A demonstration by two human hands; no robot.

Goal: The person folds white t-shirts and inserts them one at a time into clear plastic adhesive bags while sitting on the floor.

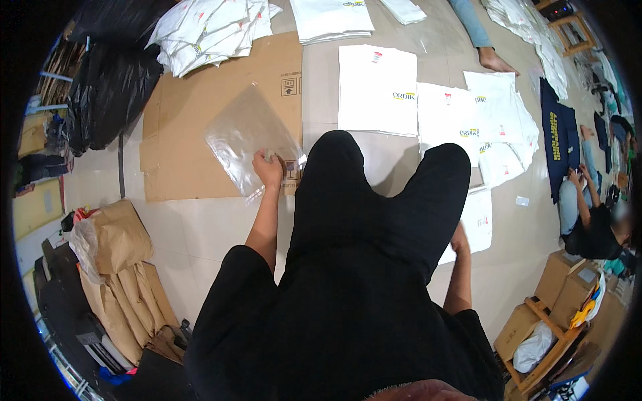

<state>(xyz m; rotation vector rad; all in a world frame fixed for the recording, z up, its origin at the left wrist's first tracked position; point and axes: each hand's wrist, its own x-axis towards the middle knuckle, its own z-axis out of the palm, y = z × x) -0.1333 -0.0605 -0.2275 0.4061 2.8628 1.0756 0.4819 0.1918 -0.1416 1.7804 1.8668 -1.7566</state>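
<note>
My left hand [267, 169] rests over a clear plastic bag [246, 130] with its fingers curled. Something small and beige shows at the fingertips, too small to name. The bag lies flat and slanted on a flattened cardboard sheet [190, 115]. My right hand [460, 239] is beside my right thigh, its fingers partly hidden behind the leg, close to a folded white shirt [479, 220]. Whether it grips that shirt cannot be seen. Before my knees lies a neatly folded white shirt [376, 90] with printed writing, and another printed white shirt [446, 113] adjoins it on the right.
White garments in plastic [215, 30] heap on the cardboard's far edge, near a folded white stack [333, 20]. Black plastic bags [100, 100] and brown paper packages [123, 240] stand left. At right are a seated person [592, 220], a navy garment [559, 140] and cardboard boxes [562, 280].
</note>
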